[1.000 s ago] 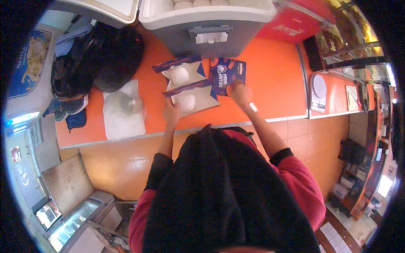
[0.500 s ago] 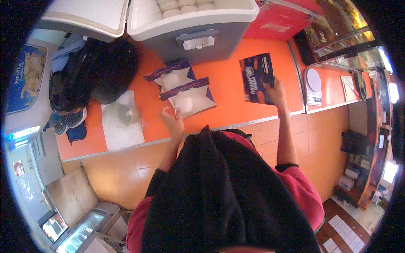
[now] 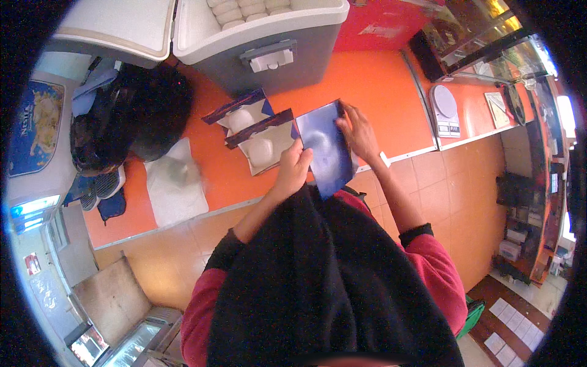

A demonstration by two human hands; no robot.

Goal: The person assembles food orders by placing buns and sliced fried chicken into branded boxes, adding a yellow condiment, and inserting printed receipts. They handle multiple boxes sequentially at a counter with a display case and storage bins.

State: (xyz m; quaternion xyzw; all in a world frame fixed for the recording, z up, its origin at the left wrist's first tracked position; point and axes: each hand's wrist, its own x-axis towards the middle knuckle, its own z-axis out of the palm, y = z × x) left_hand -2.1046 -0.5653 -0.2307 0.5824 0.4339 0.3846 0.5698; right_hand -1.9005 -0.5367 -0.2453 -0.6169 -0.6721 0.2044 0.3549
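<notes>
Both my hands hold a dark blue flat cardboard box point(image 3: 327, 150), tilted over the counter's front edge with its shiny side up. My left hand point(image 3: 293, 168) pinches its left edge, thumb on top. The fingers of my right hand point(image 3: 361, 134) curl around its upper right edge. Just left of it stand two open boxes with dark blue outsides and pale insides: a nearer box point(image 3: 282, 136) and a farther box point(image 3: 258, 110). Inside each lies one smooth white round lump, a nearer lump point(image 3: 260, 151) and a farther lump point(image 3: 239, 120).
An open grey cooler point(image 3: 223, 68) at the back holds several white round lumps point(image 3: 251, 11). To the left are a black bag point(image 3: 131, 116) and a white sheet point(image 3: 177, 208) with a translucent item. A kitchen scale point(image 3: 444, 103) stands right on the orange counter point(image 3: 379, 85).
My right hand has brought the blue box leftward and nearer to me, its printed side no longer showing. My left hand has left the open boxes and taken hold of the blue box's edge.
</notes>
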